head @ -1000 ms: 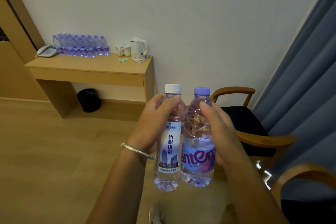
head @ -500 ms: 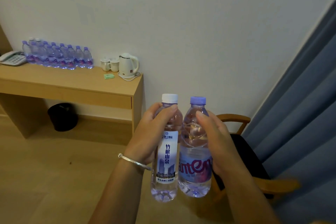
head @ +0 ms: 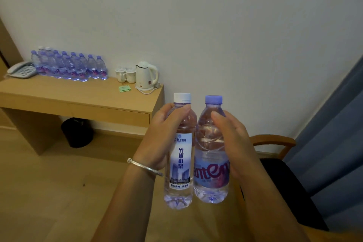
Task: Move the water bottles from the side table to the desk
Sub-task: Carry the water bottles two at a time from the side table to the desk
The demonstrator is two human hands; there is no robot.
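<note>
Head view swings back toward the desk (head: 78,96); I see left hand (head: 163,135) and right hand (head: 233,143) each gripping a bottle (head: 179,163), carry nearly finished.

We've got two capped bottles upright side by side, touching: a slim white-capped bottle (head: 179,155) with a tall blue-white label, and a rounder purple-capped bottle (head: 212,155). Loads more purple-capped bottles (head: 68,66) stand clustered at the desk (head: 78,98) back-left.
</note>
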